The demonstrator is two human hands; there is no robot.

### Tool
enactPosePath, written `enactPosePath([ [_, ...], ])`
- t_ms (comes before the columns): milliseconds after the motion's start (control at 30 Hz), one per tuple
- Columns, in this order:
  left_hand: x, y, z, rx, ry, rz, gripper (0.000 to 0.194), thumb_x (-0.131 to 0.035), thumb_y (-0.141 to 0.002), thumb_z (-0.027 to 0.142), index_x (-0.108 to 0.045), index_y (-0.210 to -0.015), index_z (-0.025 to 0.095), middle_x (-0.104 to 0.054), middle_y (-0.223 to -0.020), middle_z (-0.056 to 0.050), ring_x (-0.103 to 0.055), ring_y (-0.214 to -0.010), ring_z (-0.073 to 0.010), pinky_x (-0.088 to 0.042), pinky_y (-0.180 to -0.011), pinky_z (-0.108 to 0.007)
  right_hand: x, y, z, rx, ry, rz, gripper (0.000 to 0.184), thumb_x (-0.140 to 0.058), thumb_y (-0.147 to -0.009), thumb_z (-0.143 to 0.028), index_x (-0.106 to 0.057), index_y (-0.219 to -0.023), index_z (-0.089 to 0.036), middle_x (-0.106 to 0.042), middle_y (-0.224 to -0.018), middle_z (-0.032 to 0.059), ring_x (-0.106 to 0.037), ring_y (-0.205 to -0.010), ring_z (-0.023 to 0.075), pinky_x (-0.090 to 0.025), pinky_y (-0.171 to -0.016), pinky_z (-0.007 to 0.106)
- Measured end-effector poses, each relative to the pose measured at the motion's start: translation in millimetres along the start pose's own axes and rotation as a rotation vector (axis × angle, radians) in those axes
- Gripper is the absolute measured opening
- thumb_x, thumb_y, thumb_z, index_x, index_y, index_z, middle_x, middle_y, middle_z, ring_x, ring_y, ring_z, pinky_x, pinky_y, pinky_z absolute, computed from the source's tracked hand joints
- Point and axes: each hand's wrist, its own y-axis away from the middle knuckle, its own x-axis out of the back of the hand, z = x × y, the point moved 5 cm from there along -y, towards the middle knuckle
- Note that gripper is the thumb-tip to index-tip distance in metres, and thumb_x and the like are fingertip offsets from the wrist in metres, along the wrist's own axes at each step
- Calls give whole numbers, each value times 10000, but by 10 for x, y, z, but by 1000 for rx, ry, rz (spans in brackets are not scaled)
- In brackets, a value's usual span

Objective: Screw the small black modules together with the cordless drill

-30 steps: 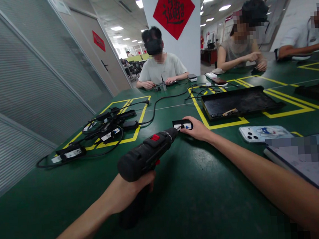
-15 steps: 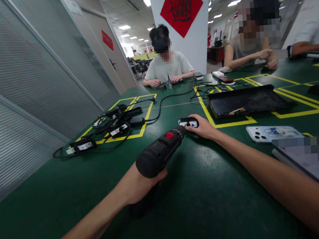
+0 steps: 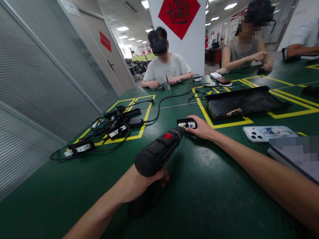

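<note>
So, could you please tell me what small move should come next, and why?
I'd probably ease the drill slightly forward: the left hand holds it pointed at the small box, which the right hand grips, though whether drill and box touch is hard to see.

head: worn on the person's head, above the tabletop's [image 3: 221, 188] near side | facing: forward and down, toward the far edge, left edge included | range: left hand [image 3: 136, 183] close, right hand [image 3: 200, 128] slightly farther (pillar [image 3: 191, 50] well beyond)
</note>
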Motion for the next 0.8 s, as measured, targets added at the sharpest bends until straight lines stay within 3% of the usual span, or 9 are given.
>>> enactPosePath([
  [100, -7, 6, -8, 30, -3, -10, 240, -534, -809, 363, -624, -882, 153, -662, -771, -60, -596, -647, -163, -486, -641, -302, -1, -1, 0, 6, 0, -4, 508, -671, -746, -376, -517, -1199, -205, -592, -1150, 82, -575, -1018, 221, -450, -898, 371],
  [467, -3, 19, -25, 69, -70, 76, 221, -560, -790, 397, -609, -784, 182, -608, -633, -16, -544, -585, -159, -445, -585, -293, -8, -16, 4, 16, -2, -15, 503, -665, -747, -375, -524, -1196, -199, -595, -1127, 81, -581, -971, 218, -463, -856, 359],
  [800, -13, 67, 110, 128, -105, 35, 291, -529, -801, 428, -602, -759, 150, -600, -649, -6, -552, -640, -160, -456, -639, -302, 0, -21, -36, 18, -2, -20, 496, -664, -749, -377, -524, -1191, -200, -601, -1125, 81, -581, -980, 219, -457, -874, 364],
])
